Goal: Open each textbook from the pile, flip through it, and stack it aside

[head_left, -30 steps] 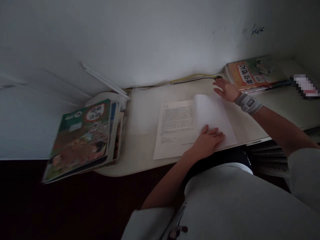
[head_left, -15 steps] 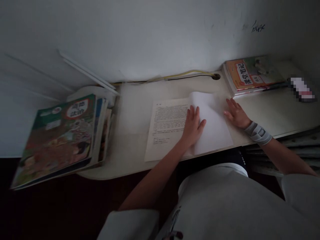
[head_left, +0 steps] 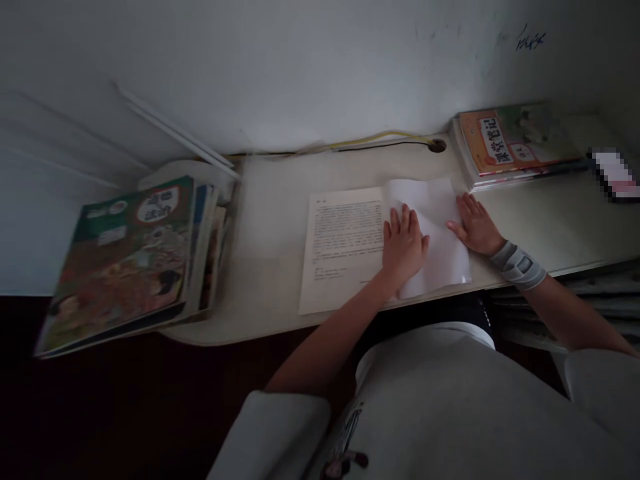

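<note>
A printed page [head_left: 345, 247] lies on the white desk [head_left: 265, 233], with a blank white sheet [head_left: 440, 247] at its right side. The sheet is slightly wavy and looks shiny at its right edge. My left hand [head_left: 404, 243] lies with spread fingers on the left part of the white sheet, near the printed text. At the sheet's right edge rests my right hand [head_left: 476, 225], fingers apart, a grey band around the wrist. Neither hand grips anything.
A stack of books [head_left: 125, 260] leans at the left end of the desk. More books [head_left: 520, 143] lie at the back right, beside a pixelated object [head_left: 615, 175]. Cables [head_left: 370, 140] run along the wall to a round hole [head_left: 437, 145].
My left hand has moved right across the white sheet. The sheet's right part now spreads out to my right hand. The view has shifted slightly.
</note>
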The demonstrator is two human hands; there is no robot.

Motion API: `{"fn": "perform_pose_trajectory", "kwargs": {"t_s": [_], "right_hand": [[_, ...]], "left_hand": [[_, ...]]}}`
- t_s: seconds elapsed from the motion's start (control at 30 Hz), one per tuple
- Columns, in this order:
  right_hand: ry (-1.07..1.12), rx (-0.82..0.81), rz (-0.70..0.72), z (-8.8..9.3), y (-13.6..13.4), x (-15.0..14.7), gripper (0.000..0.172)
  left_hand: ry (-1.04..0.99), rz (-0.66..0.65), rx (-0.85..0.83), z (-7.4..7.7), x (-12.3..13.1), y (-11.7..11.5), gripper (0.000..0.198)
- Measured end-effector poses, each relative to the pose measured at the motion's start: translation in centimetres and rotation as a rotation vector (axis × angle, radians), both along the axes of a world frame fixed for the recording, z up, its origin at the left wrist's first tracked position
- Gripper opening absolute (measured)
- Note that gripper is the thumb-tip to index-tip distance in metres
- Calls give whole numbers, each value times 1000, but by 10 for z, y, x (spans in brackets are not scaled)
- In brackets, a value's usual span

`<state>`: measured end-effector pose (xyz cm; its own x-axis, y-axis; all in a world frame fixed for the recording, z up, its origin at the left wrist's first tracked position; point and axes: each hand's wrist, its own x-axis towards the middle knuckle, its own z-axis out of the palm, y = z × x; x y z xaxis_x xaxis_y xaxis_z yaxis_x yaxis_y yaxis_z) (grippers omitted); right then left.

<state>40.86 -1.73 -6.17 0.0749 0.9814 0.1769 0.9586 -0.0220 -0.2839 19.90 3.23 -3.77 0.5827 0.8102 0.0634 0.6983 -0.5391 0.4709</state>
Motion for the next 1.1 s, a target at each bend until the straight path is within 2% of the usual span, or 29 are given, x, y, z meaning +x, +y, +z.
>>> {"fn": "perform_pose_trajectory", "kwargs": {"t_s": [0.1,0.17,0.27,0.33,0.4,0.53,0.8,0.93,1.1], "right_hand": [[-6,-20,17,2,1,2,78],[-19,-40,20,4,1,2,77],[-42,-48,11,5,1,1,79],[-45,-28,16,4,1,1,80],[-41,-3,28,2,1,1,80],[-56,-7,29,0,1,2,80],[-31,-16,27,1,1,3,78],[-37,-15,24,2,1,2,78],[-49,-38,34,4,1,2,79]], "left_hand": [[-81,72,-126,1,-10,16,63],[-133,52,-168,1,-27,25,64],[-123,-178,-139,7,-59,24,76],[-52,-364,-95,13,-77,14,94],[52,-478,-57,18,-87,1,108],[157,-488,3,21,-82,-16,106],[162,-433,84,13,-62,-17,93],[158,-469,101,12,-60,-19,91],[170,-563,99,19,-61,-18,83]]}}
